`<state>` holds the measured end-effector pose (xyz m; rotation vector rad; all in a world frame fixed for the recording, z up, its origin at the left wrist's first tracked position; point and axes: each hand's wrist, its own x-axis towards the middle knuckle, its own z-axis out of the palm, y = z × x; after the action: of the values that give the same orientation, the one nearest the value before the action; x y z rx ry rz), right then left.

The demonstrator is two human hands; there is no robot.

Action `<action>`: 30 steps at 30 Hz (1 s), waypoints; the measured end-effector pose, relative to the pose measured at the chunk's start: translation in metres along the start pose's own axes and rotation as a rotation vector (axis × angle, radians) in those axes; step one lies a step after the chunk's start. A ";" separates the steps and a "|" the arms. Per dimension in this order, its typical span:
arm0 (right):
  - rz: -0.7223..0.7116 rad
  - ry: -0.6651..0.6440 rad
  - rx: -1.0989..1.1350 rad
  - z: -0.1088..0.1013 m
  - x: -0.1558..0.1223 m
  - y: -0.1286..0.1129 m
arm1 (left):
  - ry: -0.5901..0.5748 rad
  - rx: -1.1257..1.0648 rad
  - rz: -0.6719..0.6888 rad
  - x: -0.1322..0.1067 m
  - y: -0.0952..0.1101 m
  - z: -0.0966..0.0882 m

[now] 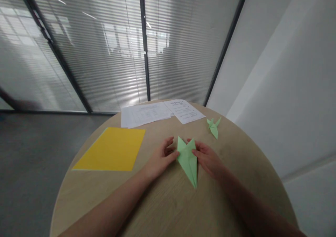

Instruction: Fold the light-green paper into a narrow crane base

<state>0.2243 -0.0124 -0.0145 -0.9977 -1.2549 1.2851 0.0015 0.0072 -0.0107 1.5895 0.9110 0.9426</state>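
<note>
A light green folded origami paper point(187, 158) is between my hands above the middle of the table, its two points at the top and a narrow tip toward me. My left hand point(165, 155) has its thumb on the paper's left edge, with the other fingers curled beside it. My right hand point(207, 156) pinches the right edge, thumb in front and fingers partly hidden behind. Farther off to the right lies a small finished-looking green origami figure point(214, 128) with pointed parts.
Yellow sheets of paper point(112, 149) lie on the left of the round wooden table point(168, 212), with a pale green edge showing beneath. White printed sheets point(149, 114) overlap at the far edge. Beyond stands a glass partition with blinds point(112, 55); a white wall point(294, 90) is at right.
</note>
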 end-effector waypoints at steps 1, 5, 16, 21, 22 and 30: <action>0.024 0.013 0.033 -0.001 -0.004 -0.001 | -0.038 -0.114 -0.013 -0.003 0.002 0.003; 0.119 0.099 0.192 0.003 -0.013 0.000 | -0.124 -0.315 -0.058 -0.011 0.011 0.014; 0.117 0.115 -0.056 0.015 -0.021 0.011 | 0.089 -0.300 -0.214 -0.010 0.013 0.008; 0.151 0.098 -0.053 0.018 -0.021 -0.002 | 0.219 -0.314 -0.207 -0.008 0.010 0.008; 0.155 0.098 -0.048 0.018 -0.021 -0.003 | 0.213 -0.332 -0.193 -0.008 0.011 0.008; 0.189 0.063 -0.073 0.025 -0.026 -0.004 | -0.127 -0.223 -0.317 -0.015 0.028 0.010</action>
<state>0.2035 -0.0416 -0.0102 -1.2238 -1.1883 1.3475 0.0074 -0.0158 0.0131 1.2559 0.9027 0.6854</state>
